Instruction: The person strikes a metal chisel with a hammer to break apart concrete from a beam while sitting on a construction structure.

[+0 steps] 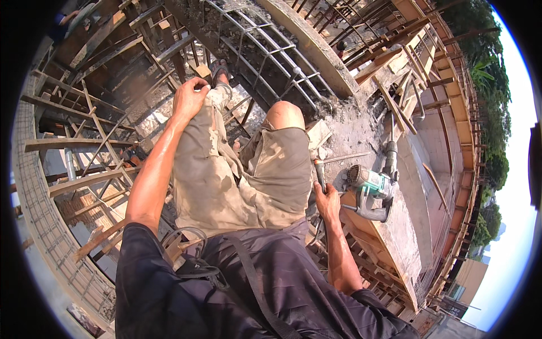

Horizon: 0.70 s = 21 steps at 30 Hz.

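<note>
My left hand (191, 97) rests by my left knee, its thumb and fingers drawn together. Whatever it may pinch is too small to make out. In my right hand (327, 202), beside my right thigh, the fingers are wrapped round a black rod-like handle with an orange end (319, 168); its kind is not clear. A dark cord hangs below that hand. Just to the right, a green and grey rotary hammer drill (370, 185) lies on the concrete ledge, its chuck and bit pointing away from me.
Ahead, a rebar cage (276, 48) runs along a concrete beam (316, 45). Timber props and planks (79, 144) criss-cross over a drop at left. Loose boards (395, 104) and rubble lie at far right. My sandalled foot (220, 70) is by the beam.
</note>
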Available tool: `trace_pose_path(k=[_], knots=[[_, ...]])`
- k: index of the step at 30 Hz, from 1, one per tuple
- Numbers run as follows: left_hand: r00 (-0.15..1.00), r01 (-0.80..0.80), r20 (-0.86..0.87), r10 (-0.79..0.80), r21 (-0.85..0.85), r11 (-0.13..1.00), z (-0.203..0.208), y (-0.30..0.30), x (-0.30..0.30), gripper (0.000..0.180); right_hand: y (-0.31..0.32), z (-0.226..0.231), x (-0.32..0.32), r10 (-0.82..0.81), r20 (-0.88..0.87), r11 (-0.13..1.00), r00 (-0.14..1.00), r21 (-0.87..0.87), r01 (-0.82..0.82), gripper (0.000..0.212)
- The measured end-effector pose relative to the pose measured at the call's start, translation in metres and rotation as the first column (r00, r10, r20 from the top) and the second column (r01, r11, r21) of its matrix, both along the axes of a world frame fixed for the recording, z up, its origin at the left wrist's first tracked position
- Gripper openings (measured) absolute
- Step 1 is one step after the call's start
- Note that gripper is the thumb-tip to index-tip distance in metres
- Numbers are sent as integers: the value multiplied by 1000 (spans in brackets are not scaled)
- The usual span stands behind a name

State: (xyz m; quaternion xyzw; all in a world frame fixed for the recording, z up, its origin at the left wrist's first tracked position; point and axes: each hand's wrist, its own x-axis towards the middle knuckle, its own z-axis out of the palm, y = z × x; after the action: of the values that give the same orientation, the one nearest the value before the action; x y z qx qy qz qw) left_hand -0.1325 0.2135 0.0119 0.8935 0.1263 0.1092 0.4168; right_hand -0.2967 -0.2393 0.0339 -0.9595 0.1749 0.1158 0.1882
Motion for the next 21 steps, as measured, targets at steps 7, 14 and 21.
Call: trace_pose_path(k=[7, 14, 21], knots=[[999, 17, -41, -19, -36, 999, -3, 2, 4, 30, 45, 105, 41, -322, 34, 651, 946, 733, 196, 29], [1000, 18, 12, -18, -41, 999, -6, -7, 4, 28, 39, 138, 51, -222, 540, 887, 812, 458, -62, 29], [998, 57, -7, -58, -103, 993, 4, -11, 10, 26, 119, 183, 58, -245, 584, 636, 774, 699, -326, 31]])
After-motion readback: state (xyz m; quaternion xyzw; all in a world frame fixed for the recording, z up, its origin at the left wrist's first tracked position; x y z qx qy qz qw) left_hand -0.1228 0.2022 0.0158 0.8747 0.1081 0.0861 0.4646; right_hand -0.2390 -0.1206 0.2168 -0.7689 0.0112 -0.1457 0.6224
